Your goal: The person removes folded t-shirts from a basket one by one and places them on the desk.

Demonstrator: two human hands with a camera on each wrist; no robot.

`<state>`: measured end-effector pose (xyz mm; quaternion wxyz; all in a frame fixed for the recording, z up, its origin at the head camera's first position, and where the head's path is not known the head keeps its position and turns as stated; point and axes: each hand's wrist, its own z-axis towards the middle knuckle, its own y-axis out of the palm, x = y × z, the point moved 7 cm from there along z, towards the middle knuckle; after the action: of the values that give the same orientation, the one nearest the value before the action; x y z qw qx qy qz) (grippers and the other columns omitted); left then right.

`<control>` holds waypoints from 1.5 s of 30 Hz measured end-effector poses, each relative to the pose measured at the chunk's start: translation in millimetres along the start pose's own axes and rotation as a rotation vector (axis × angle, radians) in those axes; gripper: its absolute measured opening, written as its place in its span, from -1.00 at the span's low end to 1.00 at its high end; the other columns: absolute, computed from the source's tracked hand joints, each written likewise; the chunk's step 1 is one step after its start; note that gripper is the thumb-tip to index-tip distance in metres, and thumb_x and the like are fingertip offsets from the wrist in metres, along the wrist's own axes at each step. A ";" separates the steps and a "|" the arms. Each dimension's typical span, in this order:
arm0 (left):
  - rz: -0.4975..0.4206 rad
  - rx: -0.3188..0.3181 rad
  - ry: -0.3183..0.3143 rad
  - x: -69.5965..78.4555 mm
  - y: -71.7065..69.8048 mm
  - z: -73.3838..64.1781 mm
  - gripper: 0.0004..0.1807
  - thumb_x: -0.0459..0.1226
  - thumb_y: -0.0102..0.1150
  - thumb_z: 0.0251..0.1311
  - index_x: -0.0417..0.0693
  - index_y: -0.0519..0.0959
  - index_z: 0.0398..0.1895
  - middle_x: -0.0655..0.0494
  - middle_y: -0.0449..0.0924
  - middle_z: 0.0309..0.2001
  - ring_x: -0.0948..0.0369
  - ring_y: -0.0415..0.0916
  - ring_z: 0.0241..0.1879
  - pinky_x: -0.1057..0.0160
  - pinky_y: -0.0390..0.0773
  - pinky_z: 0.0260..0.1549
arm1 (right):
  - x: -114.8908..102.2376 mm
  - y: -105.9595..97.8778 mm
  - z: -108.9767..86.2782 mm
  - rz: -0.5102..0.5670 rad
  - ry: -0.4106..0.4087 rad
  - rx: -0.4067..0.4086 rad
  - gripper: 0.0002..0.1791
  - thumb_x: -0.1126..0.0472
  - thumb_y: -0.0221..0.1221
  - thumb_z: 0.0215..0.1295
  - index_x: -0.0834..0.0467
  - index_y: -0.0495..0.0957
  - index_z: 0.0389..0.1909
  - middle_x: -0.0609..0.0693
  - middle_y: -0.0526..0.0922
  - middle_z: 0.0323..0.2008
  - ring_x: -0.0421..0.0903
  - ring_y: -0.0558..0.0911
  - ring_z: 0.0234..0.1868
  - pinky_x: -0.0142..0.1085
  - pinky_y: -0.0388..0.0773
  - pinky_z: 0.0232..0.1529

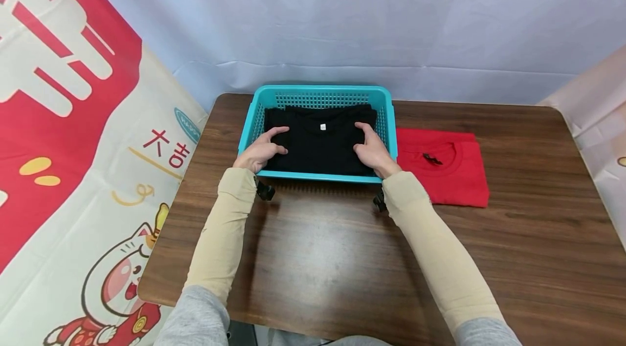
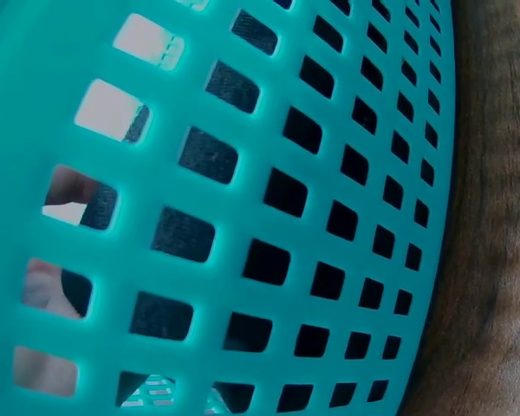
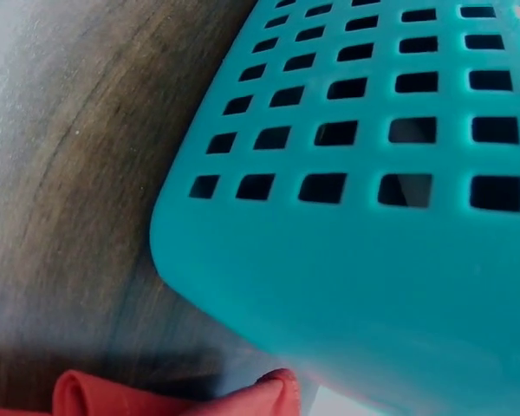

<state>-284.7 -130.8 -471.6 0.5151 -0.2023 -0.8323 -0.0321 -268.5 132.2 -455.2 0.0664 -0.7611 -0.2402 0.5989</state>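
A folded black T-shirt (image 1: 320, 145), with a small white label at its neckline, lies inside a turquoise plastic basket (image 1: 323, 175). My left hand (image 1: 261, 151) reaches over the basket's front left corner, its index finger and thumb spread on the shirt's left side. On the opposite side, my right hand (image 1: 373, 151) rests at the shirt's right edge, index finger and thumb apart. The other fingers of both hands are hidden in the head view. Through the holes of the basket wall (image 2: 243, 234), the left wrist view shows dark cloth and bits of the hand.
A folded red T-shirt (image 1: 452, 172) lies on the brown wooden table (image 1: 313, 259), close against the basket's right side; its edge (image 3: 251, 400) shows in the right wrist view. Behind the table hangs a white curtain (image 1: 342, 25). A printed red and white sheet (image 1: 112, 172) hangs at left.
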 end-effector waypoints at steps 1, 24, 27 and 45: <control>0.002 0.000 0.007 0.2 0.0 0.3 -0.23 -0.52 0.03 0.24 0.21 0.16 0.47 0.08 -0.36 0.56 0.18 0.38 -0.37 0.27 0.32 -0.53 | 0.0 -0.2 0.0 -0.005 0.000 0.005 -0.32 0.37 -0.16 0.40 0.12 -0.06 0.52 0.09 -0.08 0.53 0.13 0.03 0.49 0.09 0.08 0.45; 0.033 0.016 0.099 4.9 3.8 2.1 -0.28 -0.50 0.10 0.20 0.13 0.26 0.42 0.10 -0.24 0.56 0.12 -0.26 0.51 -0.06 0.07 0.42 | 4.7 -4.1 -0.2 -0.062 -0.004 0.038 -0.35 0.34 -0.10 0.40 0.13 0.02 0.49 0.12 0.03 0.50 0.14 0.12 0.43 0.09 0.12 0.43; 0.035 0.009 0.118 6.1 4.7 2.0 -0.28 -0.50 0.09 0.22 0.14 0.25 0.43 0.11 -0.24 0.55 0.13 -0.24 0.51 -0.05 0.09 0.41 | 5.4 -4.2 0.0 -0.059 -0.003 0.039 -0.34 0.34 -0.10 0.40 0.12 0.01 0.50 0.15 0.05 0.49 0.15 0.15 0.40 0.10 0.14 0.41; 0.038 0.026 0.162 8.1 3.2 1.5 -0.23 -0.51 0.06 0.21 0.19 0.18 0.47 0.14 -0.19 0.55 0.11 -0.10 0.44 -0.02 0.20 0.34 | 1.1 -5.2 0.3 -0.045 -0.016 0.057 -0.34 0.30 -0.04 0.39 0.08 0.04 0.49 0.12 0.08 0.48 0.13 0.17 0.38 0.12 0.18 0.39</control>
<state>-287.8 -125.0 -465.7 0.5838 -0.2080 -0.7843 -0.0276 -270.1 137.2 -454.2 0.0993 -0.7483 -0.2408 0.6100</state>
